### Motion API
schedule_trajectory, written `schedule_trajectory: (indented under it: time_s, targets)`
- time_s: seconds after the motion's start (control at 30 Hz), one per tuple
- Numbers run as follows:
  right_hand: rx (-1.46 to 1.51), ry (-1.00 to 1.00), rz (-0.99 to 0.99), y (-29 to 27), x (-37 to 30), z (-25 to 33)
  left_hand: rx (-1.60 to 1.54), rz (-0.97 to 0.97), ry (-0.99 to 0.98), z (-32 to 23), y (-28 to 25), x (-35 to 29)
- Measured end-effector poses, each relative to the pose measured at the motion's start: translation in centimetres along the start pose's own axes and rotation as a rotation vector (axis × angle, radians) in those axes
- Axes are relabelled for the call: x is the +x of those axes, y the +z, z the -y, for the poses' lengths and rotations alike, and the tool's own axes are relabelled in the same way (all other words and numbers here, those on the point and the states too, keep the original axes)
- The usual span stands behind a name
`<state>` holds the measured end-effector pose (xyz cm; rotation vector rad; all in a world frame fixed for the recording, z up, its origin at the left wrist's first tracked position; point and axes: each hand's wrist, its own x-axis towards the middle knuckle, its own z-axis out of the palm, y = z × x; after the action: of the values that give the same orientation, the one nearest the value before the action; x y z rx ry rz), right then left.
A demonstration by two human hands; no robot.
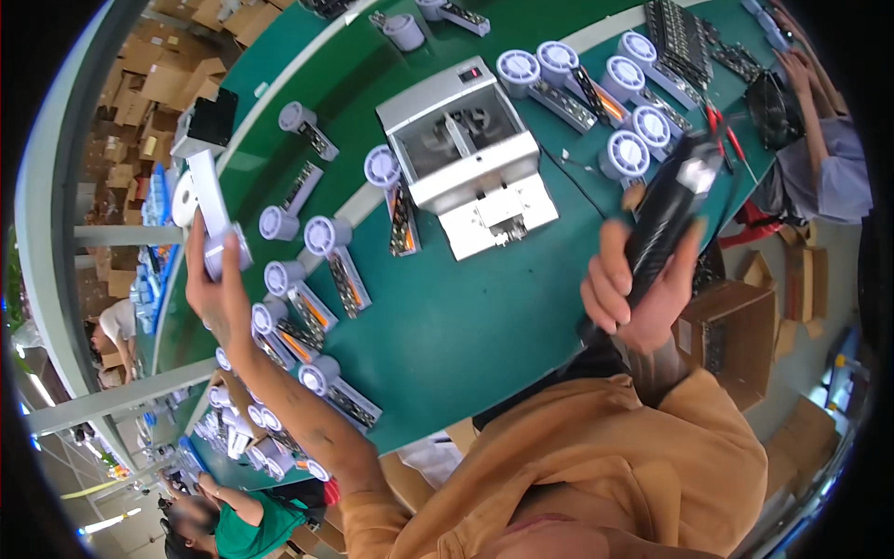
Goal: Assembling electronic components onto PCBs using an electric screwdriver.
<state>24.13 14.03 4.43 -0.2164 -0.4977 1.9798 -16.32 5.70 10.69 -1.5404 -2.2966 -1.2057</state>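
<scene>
My left hand (pixel 219 289) is raised at the far left, its fingers closed around a pale lavender handheld fan (pixel 212 200). The fan's long, smooth handle points up and away from the palm, and its round head lies at the fingers. On the right, my right hand (pixel 643 279) grips a black electric screwdriver (pixel 663 219). Its shiny metal end points up and to the right, slightly blurred. A silver screw feeder (pixel 466 140) with a clear window stands on the green table between the two hands, nearest neither.
Similar fans (pixel 326 238) with exposed circuit boards line the table's left side. Others (pixel 626 154) lie at the right of the feeder, near red-handled pliers (pixel 731 140). A co-worker's arm (pixel 812 112) shows at far right, another person (pixel 247 512) at lower left. A cardboard box (pixel 731 340) stands below right.
</scene>
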Motion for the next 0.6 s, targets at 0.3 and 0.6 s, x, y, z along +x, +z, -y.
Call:
schedule_trajectory:
  time_s: [0.3, 0.6]
  targets:
    - [-0.578, -0.49, 0.592, 4.3, 10.1, -3.3, -0.059, 0.617, 0.407, -12.1, 4.8, -17.8]
    - [-0.889, -0.432, 0.502, 3.2, 7.9, -4.1, 0.166, 0.762, 0.533, -10.7, 7.0, -18.8]
